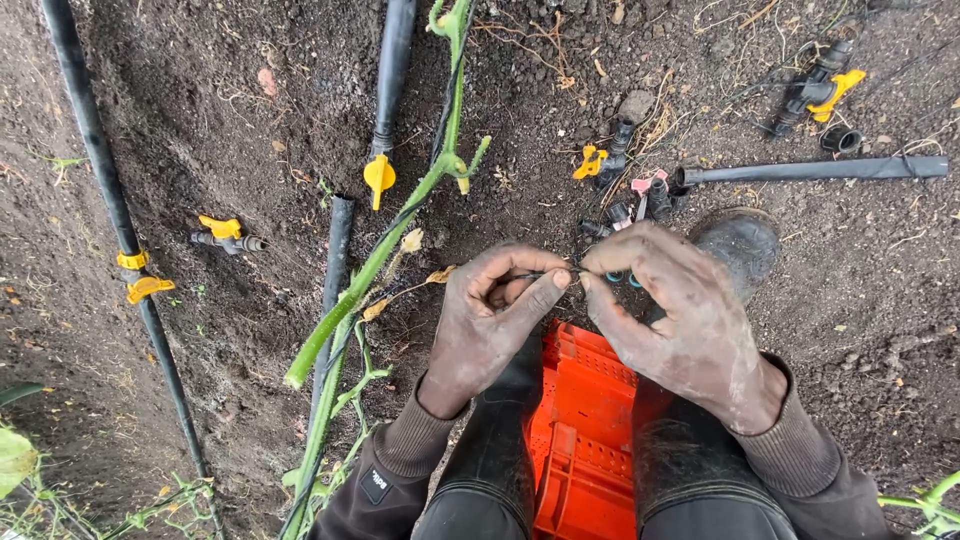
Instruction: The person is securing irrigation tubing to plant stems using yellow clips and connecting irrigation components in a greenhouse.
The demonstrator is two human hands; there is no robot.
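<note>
Between our knees at the bottom centre sits an orange plastic crate point(585, 440). Just above it we bring our left hand point(490, 320) and right hand point(680, 310) together, fingertips of both pinched on a small dark fitting point(560, 273) at mid-frame. Beside them a green stalk point(380, 255) crosses the soil, a black hose point(110, 200) runs down the left, and yellow valves point(379, 176) lie scattered.

Above the orange crate point(585, 440), soil-smeared left hand point(490, 320) and right hand point(680, 320) emerge from dark ribbed-cuff sleeves; black rubber boots point(735, 240) flank the crate.
</note>
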